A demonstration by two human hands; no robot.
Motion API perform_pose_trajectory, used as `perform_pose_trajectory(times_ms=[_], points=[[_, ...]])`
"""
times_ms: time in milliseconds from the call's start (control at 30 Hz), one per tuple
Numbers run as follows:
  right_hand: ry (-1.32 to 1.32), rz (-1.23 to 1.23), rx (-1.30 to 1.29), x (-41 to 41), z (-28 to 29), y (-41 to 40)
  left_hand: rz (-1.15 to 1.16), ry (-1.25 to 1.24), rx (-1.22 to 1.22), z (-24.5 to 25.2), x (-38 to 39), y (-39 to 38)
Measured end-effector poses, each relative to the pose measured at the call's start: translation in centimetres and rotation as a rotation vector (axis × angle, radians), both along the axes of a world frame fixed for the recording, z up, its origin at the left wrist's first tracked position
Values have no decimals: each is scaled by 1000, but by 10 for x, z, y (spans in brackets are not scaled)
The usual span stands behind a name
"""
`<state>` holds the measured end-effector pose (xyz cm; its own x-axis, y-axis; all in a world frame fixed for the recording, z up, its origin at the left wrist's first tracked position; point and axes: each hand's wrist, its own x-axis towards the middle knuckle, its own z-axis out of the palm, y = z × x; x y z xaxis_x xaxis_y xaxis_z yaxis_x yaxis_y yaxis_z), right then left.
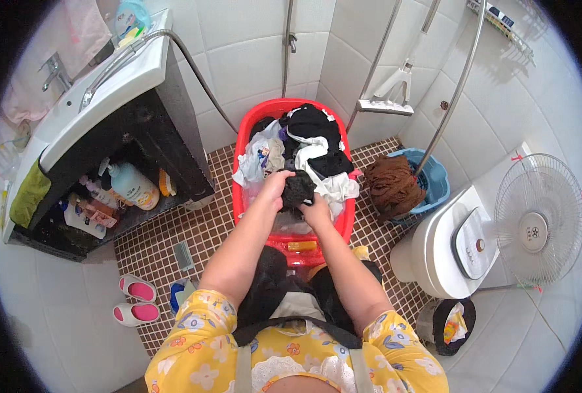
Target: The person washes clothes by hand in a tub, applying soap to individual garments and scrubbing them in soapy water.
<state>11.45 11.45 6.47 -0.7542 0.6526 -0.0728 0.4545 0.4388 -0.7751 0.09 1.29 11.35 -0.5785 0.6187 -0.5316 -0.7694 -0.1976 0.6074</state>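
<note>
My left hand (277, 189) and my right hand (315, 210) hold a bunched black cloth (298, 188) between them, over the near half of a red plastic tub (348, 216). Behind the cloth, the tub is heaped with wet laundry: a black garment (315, 125), white cloth (337, 189) hanging onto the right rim, and a pale garment with a printed figure (266, 152) at the left. A yellow bar (301, 246), which looks like soap, lies on the tub's near ledge. What is under my hands is partly hidden.
Left stands a sink cabinet (178, 113) with pump bottles (133, 185) inside; white-and-pink slippers (138, 313) lie below it. At right are a blue basket (438, 172) with a brown mop (394, 186), a toilet (433, 250), a standing fan (536, 231) and a waste bin (426, 322).
</note>
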Motion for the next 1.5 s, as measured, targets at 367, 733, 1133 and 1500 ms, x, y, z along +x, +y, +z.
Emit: perform_pose_trajectory(times_ms=[367,733,1133,1500], points=[[335,14,166,-9,71,44,-18,4,14,6,-16,-34],[660,148,-546,-17,106,54,-166,1152,-494,-13,-8,-35],[912,364,-976,-22,144,17,-381,1496,-420,-3,41,4],[680,524,-420,-7,138,28,-5,1233,-109,67,20,5]])
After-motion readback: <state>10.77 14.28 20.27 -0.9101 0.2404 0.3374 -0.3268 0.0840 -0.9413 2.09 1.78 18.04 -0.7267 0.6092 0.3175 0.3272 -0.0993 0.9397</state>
